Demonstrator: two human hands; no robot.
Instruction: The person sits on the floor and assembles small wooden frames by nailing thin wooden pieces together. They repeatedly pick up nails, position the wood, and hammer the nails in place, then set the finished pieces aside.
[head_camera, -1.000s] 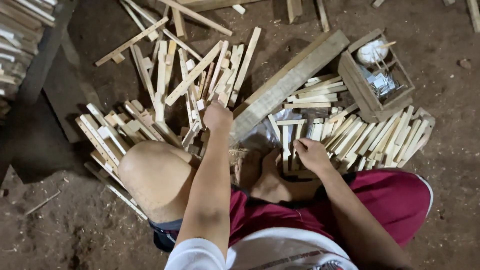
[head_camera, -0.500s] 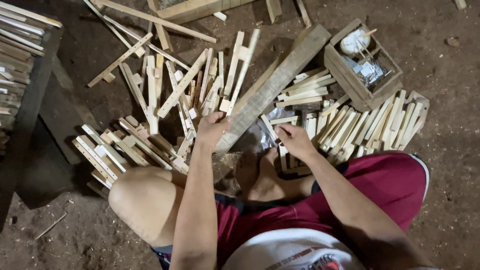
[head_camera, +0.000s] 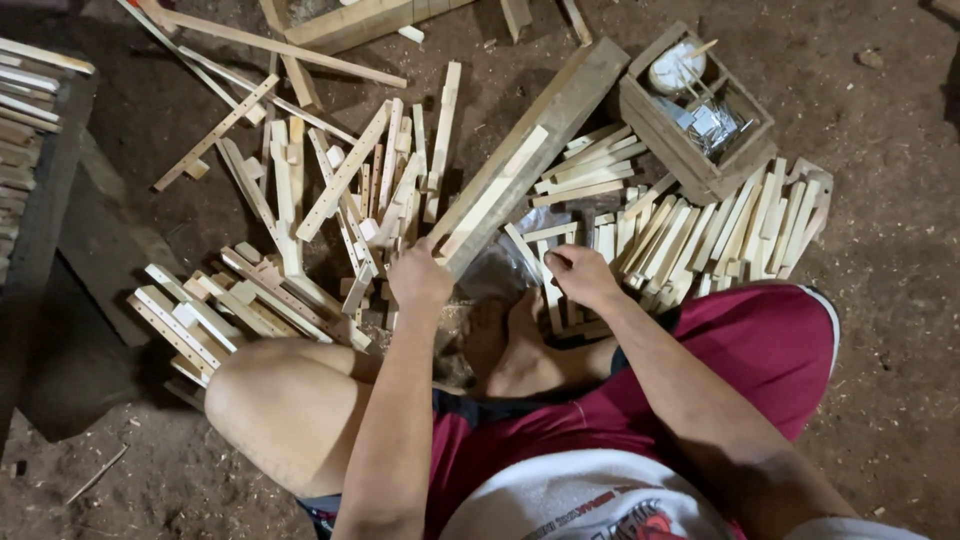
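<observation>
Dozens of short, pale wooden slats (head_camera: 330, 200) lie scattered across a dark, dusty dirt floor (head_camera: 880, 300) where a person sits cross-legged in dark red shorts, bare feet tucked in front. The left hand (head_camera: 420, 278) rests with fingers curled at the near end of a long wooden beam (head_camera: 530, 150) that runs diagonally away from the knees; whether it actually grips the beam or a slat beside it cannot be told. The right hand (head_camera: 580, 275) is bent down with fingers closed on a thin slat (head_camera: 552, 285) among the sticks just in front of the feet. To the right, a fan-shaped row of slats (head_camera: 730, 225) lies side by side near a small wooden box (head_camera: 680, 140) holding a pale round object and bits of shiny metal. On the left, more slats with small blocks fixed to them (head_camera: 190, 325) are piled beside the bare knee. A stack of boards (head_camera: 30, 110) sits at the left edge, and longer strips cross the ground at the top.
</observation>
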